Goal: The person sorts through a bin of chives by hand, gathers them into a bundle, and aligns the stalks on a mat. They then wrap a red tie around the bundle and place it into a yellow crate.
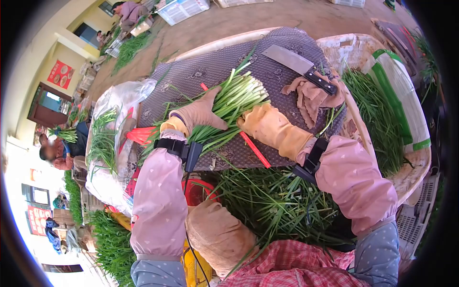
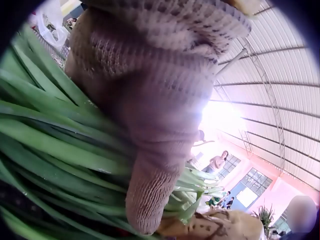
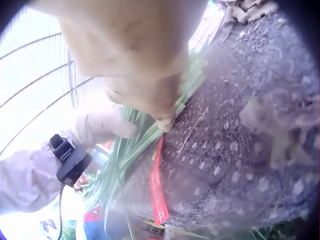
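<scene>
A bunch of garlic chives (image 1: 239, 93) lies across the padded purple board, its pale cut ends pointing up and to the right. My left hand (image 1: 203, 112), in a tan knit glove, grips the bunch over its green leaves, thumb on the near side. In the left wrist view the gloved thumb (image 2: 155, 190) presses down along the leaves (image 2: 55, 145). Wearing a yellow glove, my right hand (image 1: 272, 129) curls its fingers on the near side of the bunch, by the white stalks. Under the chives runs a red strip (image 1: 255, 149), its near end loose on the board.
A cleaver (image 1: 291, 60) lies at the board's far right, its handle on a brown rag (image 1: 308, 98). More chives fill a crate (image 1: 368, 119) on the right and a heap (image 1: 277, 201) below the board's near edge. A plastic bag (image 1: 122, 95) sits at the left.
</scene>
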The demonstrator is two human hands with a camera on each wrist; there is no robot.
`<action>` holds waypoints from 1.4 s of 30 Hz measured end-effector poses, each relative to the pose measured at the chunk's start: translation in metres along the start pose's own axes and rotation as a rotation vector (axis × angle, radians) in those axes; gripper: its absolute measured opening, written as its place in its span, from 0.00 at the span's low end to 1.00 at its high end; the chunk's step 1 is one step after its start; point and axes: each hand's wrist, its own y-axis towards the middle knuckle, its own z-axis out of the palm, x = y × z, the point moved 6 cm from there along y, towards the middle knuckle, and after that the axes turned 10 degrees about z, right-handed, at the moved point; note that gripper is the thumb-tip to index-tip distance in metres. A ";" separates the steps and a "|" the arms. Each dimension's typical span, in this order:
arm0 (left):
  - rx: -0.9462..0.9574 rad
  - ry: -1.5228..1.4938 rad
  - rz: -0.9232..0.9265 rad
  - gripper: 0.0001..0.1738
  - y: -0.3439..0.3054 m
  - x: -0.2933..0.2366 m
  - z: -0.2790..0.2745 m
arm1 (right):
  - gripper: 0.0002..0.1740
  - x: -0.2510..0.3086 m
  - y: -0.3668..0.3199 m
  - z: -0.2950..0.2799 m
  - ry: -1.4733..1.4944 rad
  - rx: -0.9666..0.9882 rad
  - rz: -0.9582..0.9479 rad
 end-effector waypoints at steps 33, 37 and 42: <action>-0.076 0.729 -0.227 0.77 -0.021 -0.034 0.017 | 0.09 -0.019 -0.022 0.010 -0.076 -0.019 0.166; -0.110 0.748 -0.292 0.81 -0.025 -0.040 0.029 | 0.14 -0.029 -0.038 0.009 0.617 -0.099 0.544; -0.205 0.723 -0.253 0.80 -0.019 -0.023 0.037 | 0.17 -0.015 -0.027 0.045 1.435 0.303 0.843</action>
